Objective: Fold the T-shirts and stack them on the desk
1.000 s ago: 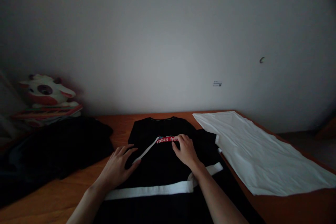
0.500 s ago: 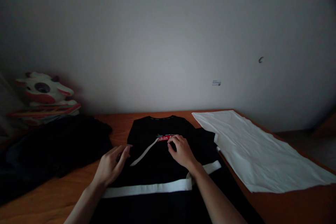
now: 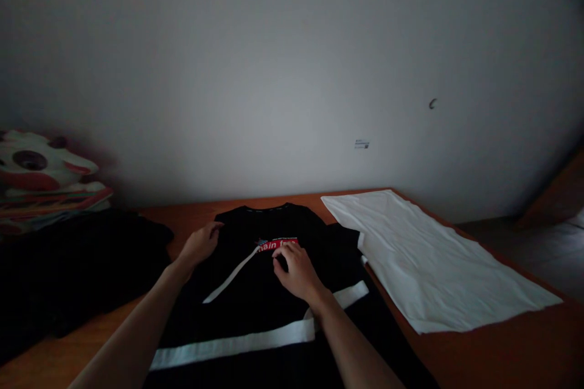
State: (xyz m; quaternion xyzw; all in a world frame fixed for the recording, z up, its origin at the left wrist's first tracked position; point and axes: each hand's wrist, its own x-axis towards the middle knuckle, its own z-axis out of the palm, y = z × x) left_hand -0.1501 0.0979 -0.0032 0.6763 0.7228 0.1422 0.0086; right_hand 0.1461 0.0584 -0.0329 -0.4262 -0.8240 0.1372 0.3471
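A black T-shirt lies spread out in front of me, its neckline toward the wall. It has white trim and a red chest print with white letters. At its left shoulder is my left hand, the fingertips drawn together on the cloth edge. My right hand rests over the chest, just below the red print. Its thumb and forefinger meet in a pinch on the fabric, and the hand hides part of the lettering. A white hem band crosses the shirt below both hands, folded near my right forearm.
A white garment lies flat on the wooden table at the right. Dark cloth is heaped at the left, with a cow-shaped toy behind it. A grey wall rises along the table's back edge.
My left hand has moved up along the shirt's left side to the shoulder. My right hand keeps its place by the print. The view has turned slightly right.
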